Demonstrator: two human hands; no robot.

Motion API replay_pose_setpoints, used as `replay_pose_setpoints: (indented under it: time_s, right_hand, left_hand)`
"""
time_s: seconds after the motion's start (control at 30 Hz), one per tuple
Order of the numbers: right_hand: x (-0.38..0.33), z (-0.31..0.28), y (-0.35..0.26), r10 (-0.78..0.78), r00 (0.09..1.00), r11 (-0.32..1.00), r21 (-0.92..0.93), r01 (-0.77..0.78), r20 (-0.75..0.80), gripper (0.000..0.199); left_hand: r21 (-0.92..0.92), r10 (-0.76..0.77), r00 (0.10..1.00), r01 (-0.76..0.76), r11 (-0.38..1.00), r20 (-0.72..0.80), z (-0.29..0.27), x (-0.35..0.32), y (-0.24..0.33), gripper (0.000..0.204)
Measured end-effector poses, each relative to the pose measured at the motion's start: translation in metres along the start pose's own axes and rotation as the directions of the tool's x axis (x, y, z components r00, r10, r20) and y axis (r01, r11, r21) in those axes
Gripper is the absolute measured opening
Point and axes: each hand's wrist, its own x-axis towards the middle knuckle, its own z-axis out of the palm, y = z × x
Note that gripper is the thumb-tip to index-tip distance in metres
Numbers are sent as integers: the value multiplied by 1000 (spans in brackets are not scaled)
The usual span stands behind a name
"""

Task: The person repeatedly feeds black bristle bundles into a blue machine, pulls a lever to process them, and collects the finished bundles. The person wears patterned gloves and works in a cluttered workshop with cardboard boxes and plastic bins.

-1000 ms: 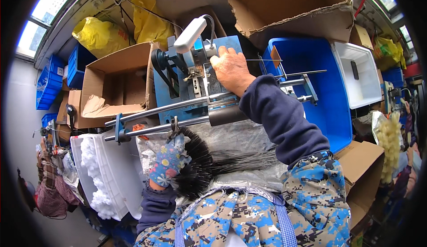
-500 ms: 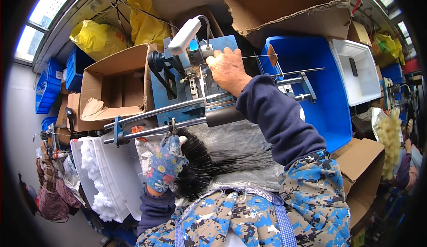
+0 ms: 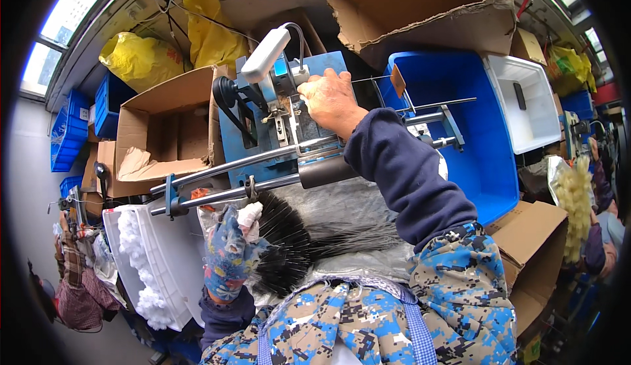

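My right hand (image 3: 332, 100), bare, lies over the top of a blue bench machine (image 3: 253, 158), its fingers curled down onto a part I cannot make out. A thin wire (image 3: 371, 78) runs out to the right from beside it. My left hand (image 3: 229, 253) wears a blue flowered glove with white wrapping on a finger. It is closed just below the front steel rail (image 3: 273, 183), by a small metal clip; what it pinches, if anything, is hidden. Right beside it, black-bristled brushes (image 3: 282, 243) lie on my lap, their thin wire stems (image 3: 358, 237) pointing right.
A blue bin (image 3: 496, 168) and a white tray (image 3: 536, 125) stand on the right. To the left are an open cardboard box (image 3: 164, 105) and a white crate (image 3: 181, 279) with white fluffy pieces (image 3: 135, 246). Other people work at both sides.
My left hand has shifted slightly left and turned, bringing its white-wrapped finger to the front. My right hand remains on the machine. The whole view has shifted a little.
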Motion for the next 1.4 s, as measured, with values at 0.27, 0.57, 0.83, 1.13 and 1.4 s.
replay_pose_setpoints:
  time_s: [0.27,0.57,0.83,1.13,1.4]
  right_hand:
    - [-12,-11,0,102,994,992,-75,-104,-40,37]
    - [-52,-31,-7,124,989,992,-25,-123,79,58]
    - [-38,-9,-43,86,996,996,27,-86,-1,62]
    - [-38,-15,-37,-30,998,999,26,28,60,66]
    - [-33,-50,25,-39,988,978,-209,7,-151,24]
  left_hand:
    - [-403,9,888,-218,889,-461,-41,-17,11,43]
    - [-646,-169,886,-173,743,-432,-12,-4,23,42]
    - [-688,-277,831,-165,706,-483,-19,-12,5,44]
    - [-738,-297,843,-162,655,-449,-12,-10,1,40]
    - [-810,-337,850,-162,563,-404,-3,-6,-10,41]
